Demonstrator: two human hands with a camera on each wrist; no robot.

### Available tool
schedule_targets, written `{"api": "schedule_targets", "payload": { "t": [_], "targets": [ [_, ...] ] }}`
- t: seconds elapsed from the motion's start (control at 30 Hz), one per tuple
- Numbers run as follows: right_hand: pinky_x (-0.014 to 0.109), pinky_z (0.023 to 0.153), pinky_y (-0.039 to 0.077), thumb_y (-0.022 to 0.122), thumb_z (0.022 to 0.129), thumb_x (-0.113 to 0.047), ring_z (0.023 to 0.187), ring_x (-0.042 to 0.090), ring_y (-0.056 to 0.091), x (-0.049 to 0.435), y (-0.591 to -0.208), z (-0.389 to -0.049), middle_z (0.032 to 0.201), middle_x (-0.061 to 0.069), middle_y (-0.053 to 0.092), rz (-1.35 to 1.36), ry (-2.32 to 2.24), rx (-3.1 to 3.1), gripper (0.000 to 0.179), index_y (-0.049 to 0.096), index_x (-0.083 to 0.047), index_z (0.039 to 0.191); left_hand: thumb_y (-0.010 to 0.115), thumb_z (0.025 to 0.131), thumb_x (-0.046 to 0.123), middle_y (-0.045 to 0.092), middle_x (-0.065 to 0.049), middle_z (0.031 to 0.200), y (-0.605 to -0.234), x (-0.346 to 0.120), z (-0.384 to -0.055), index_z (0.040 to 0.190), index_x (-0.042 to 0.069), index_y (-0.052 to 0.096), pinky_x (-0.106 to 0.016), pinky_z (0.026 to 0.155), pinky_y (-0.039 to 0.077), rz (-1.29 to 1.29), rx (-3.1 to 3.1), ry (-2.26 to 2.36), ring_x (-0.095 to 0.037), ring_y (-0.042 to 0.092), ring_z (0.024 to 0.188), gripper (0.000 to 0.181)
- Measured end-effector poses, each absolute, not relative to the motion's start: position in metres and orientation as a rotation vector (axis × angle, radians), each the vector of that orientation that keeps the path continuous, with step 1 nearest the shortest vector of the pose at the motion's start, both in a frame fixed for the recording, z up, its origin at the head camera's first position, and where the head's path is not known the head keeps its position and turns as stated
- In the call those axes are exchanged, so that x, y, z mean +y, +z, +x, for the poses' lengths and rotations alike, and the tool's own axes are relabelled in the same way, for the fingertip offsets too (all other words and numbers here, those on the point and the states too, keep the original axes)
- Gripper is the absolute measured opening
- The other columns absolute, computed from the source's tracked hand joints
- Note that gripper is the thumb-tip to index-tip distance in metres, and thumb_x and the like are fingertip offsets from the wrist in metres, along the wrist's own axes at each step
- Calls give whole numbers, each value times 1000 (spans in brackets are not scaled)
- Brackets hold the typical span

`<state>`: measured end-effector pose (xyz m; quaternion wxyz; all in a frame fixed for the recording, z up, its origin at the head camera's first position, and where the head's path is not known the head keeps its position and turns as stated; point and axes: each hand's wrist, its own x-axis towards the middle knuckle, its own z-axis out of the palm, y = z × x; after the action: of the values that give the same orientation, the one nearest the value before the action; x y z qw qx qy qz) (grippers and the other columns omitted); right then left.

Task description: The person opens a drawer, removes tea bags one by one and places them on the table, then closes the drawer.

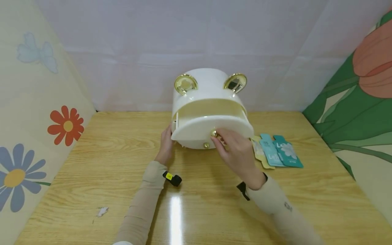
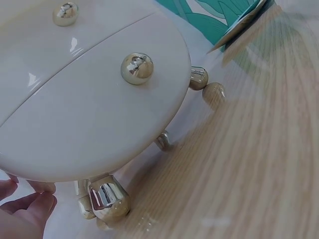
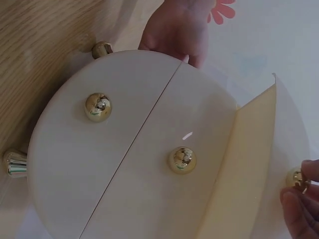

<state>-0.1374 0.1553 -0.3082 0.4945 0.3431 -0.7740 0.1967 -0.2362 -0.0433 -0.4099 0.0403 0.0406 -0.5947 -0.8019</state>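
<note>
A white storage box [image 1: 209, 83] with two gold ears [image 1: 235, 82] stands on short gold legs [image 2: 108, 199]. Its top drawer [image 1: 193, 127] is pulled out, and the part of its inside that shows holds nothing. My right hand [image 1: 239, 153] pinches this drawer's round gold knob [image 3: 297, 179] between thumb and fingers. My left hand [image 1: 165, 144] rests against the left side of the box, its fingertips partly hidden behind the box's edge. Two lower drawer fronts, each with a gold knob [image 3: 98, 107], sit flush below in the right wrist view.
Several flat packets lie overlapping right of the box: a teal packet [image 1: 288, 151], a light blue packet [image 1: 271, 149] and a yellow packet [image 1: 260, 154]. The wooden table [image 1: 122, 163] meets a pale back wall [image 1: 137, 61] and flower-painted side panels. A small whitish patch [image 1: 102, 211] marks the table's front left.
</note>
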Motion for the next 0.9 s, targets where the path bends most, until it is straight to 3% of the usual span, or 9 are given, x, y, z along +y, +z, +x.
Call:
{"api": "schedule_targets", "payload": {
  "t": [0.17, 0.37, 0.57, 0.9],
  "targets": [
    [33, 49, 50, 58, 90, -20, 59, 22, 60, 156, -308, -147, 76, 13, 64, 843, 471, -1926, 24, 61, 4, 89, 41, 96, 39, 55, 5, 77, -410, -44, -236, 90, 12, 60, -19, 63, 42, 148, -1789, -2490, -6, 49, 68, 33],
    [33, 51, 50, 73, 75, -5, 59, 23, 59, 156, -305, -159, 77, 13, 63, 824, 520, -2009, 22, 60, 4, 90, 41, 95, 42, 56, 6, 84, -410, -45, -237, 99, 12, 61, -18, 69, 44, 151, -1804, -2498, -5, 50, 77, 36],
    [30, 54, 51, 71, 77, -6, 62, 22, 59, 155, -302, -168, 77, 13, 62, 805, 528, -2065, 20, 59, 3, 90, 39, 97, 39, 55, 5, 81, -410, -45, -237, 95, 12, 60, -18, 65, 44, 108, -1807, -2485, -5, 49, 75, 35],
    [30, 54, 52, 71, 77, -4, 62, 23, 60, 155, -300, -185, 78, 15, 63, 805, 565, -2074, 20, 59, 5, 91, 39, 98, 36, 58, 4, 89, -411, -44, -237, 106, 8, 61, -17, 67, 46, 96, -1788, -2494, -5, 53, 79, 37]
  ]
}}
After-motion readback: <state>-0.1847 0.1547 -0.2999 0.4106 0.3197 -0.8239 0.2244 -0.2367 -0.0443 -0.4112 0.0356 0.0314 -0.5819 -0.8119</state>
